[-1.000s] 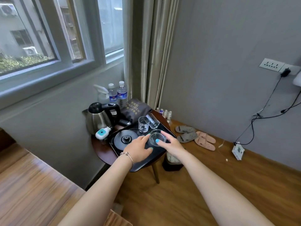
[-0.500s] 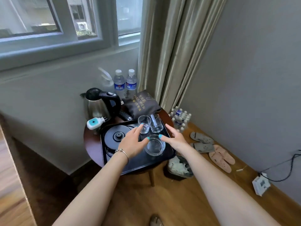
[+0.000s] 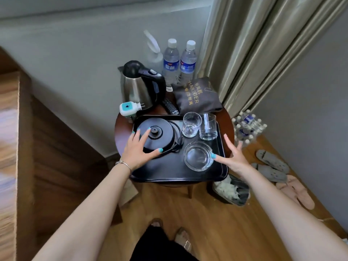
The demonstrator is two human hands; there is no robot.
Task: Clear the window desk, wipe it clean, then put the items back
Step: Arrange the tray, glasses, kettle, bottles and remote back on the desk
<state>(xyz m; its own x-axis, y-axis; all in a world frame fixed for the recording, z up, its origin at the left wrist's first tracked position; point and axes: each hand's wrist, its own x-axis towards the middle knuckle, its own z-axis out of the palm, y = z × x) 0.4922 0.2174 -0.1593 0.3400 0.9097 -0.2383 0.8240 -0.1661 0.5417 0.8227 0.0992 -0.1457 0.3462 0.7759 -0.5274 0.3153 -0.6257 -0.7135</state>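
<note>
A black tray (image 3: 169, 172) lies on a small round wooden table (image 3: 122, 134). On it are a black kettle base (image 3: 162, 134), two drinking glasses (image 3: 191, 125) (image 3: 208, 127) and a round glass ashtray (image 3: 197, 156). My left hand (image 3: 139, 149) is spread, fingers straight, over the kettle base's near left side. My right hand (image 3: 232, 157) is open at the tray's right edge, its thumb tip beside the ashtray. Behind the tray stand a steel kettle (image 3: 137, 85), two water bottles (image 3: 170, 61) (image 3: 187, 61), a dark hairdryer bag (image 3: 196, 97), a remote (image 3: 169, 106) and a teal plug-in device (image 3: 129, 108).
A curtain (image 3: 254, 44) hangs at the right behind the table. On the floor to the right are a pack of water bottles (image 3: 248, 127), slippers (image 3: 271, 161) and a lined bin (image 3: 231, 189). A wooden bed frame (image 3: 11, 147) runs along the left.
Both hands have let go of the ashtray and moved apart, the left over the kettle base, the right to the tray's edge. The camera has tilted down and come closer.
</note>
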